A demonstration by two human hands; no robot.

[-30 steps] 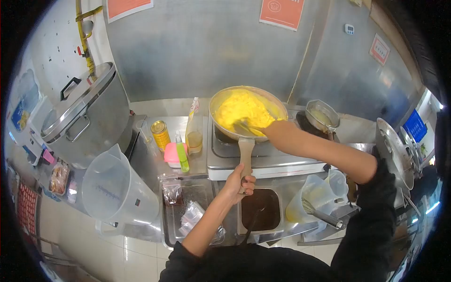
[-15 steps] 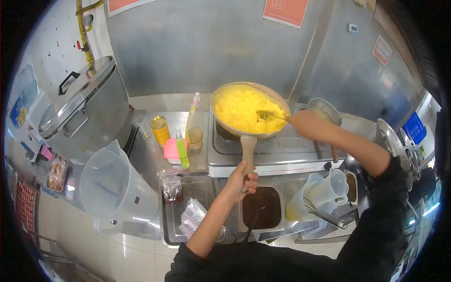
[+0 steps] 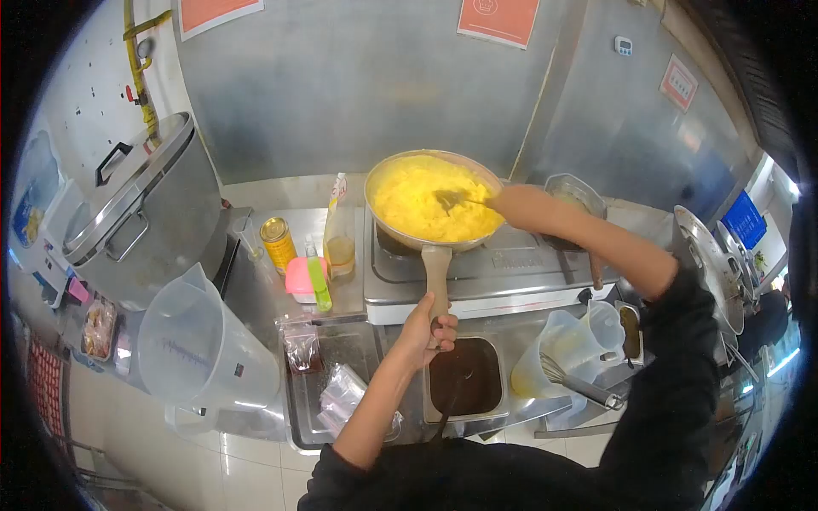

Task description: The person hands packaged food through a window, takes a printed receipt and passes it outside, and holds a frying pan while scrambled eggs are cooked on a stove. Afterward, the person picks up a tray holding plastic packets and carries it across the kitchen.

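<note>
My left hand is wrapped round the beige handle of a frying pan on the stove. Yellow scrambled egg fills most of the pan. From the right, my right hand reaches over the pan's rim, closed round the thin handle of a metal fork. The fork's head is in the egg, and blur partly hides its shape. Below my left hand sits a square steel container of dark brown sauce with a utensil in it.
The gas stove carries a second, smaller pan. To the right are plastic jugs with a whisk. On the left stand a yellow can, a pink container, a big clear jug and a lidded steel pot.
The fork has shifted left through the egg, with my right hand following. My left hand keeps its grip on the pan handle. The whole view has shifted slightly.
</note>
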